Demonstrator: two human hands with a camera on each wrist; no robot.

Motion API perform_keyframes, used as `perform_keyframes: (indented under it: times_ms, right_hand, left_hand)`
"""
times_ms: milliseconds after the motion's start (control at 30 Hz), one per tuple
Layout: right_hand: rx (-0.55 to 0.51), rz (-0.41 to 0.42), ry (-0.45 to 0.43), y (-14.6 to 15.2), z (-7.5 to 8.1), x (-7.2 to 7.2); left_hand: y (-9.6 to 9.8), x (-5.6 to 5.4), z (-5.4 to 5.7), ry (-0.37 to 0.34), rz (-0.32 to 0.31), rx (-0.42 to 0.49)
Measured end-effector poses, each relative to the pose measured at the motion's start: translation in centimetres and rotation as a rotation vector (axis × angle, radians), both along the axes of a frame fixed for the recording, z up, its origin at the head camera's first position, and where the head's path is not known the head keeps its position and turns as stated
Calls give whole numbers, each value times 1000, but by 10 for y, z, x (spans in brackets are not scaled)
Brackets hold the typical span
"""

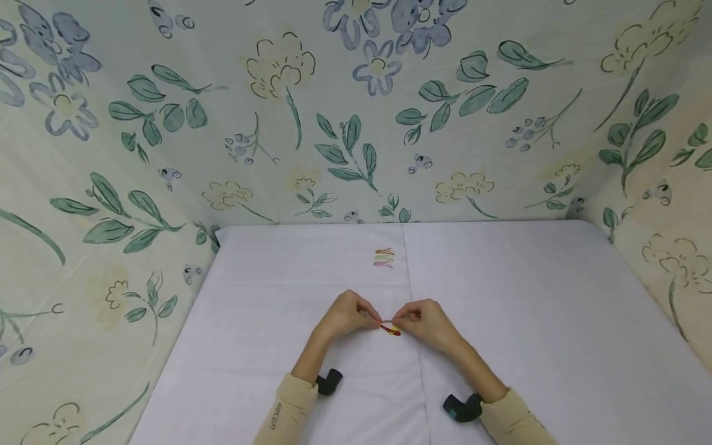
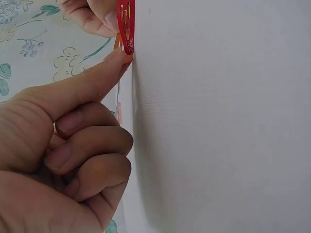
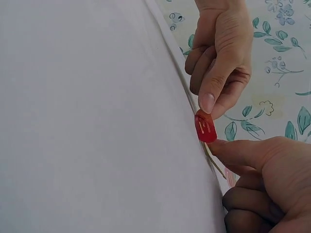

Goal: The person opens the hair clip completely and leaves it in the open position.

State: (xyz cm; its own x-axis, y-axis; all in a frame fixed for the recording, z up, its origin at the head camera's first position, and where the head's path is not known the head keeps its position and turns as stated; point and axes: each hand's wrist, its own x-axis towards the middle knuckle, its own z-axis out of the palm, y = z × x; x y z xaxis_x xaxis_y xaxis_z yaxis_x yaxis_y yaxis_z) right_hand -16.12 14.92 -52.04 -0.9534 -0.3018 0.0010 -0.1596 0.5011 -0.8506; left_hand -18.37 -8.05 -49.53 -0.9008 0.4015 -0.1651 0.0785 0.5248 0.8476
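My left hand (image 1: 351,314) pinches a red snap hair clip (image 3: 206,128) by one end, thumb and forefinger together. Facing it, my right hand (image 1: 427,322) pinches the far end of a thin orange clip (image 2: 117,41) that bridges the two hands; most of it is hidden by fingertips. In the head view the red clip slants down from the left fingertips, with a bit of yellow beside it. A thin olive strand (image 3: 214,162) shows below the red clip in the right wrist view. The other fingers of both hands are curled in.
Farther back on the white-covered table (image 1: 289,259) lies a short column of colored hair clips (image 1: 384,258), their ends forked. Black wrist devices (image 1: 330,382) sit by both forearms. Floral cloth (image 1: 345,154) hangs behind and at the sides.
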Motion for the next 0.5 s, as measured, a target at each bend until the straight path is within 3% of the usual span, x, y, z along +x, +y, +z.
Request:
perform_keyframes:
  times_ms: [300,500]
  right_hand:
    - [-29,-53,18,-1,1,-1]
    - [-108,-123,25,-4,4,-4]
  left_hand:
    - [-3,-3,-1,40,85,58]
    - [-3,-5,3,51,130,117]
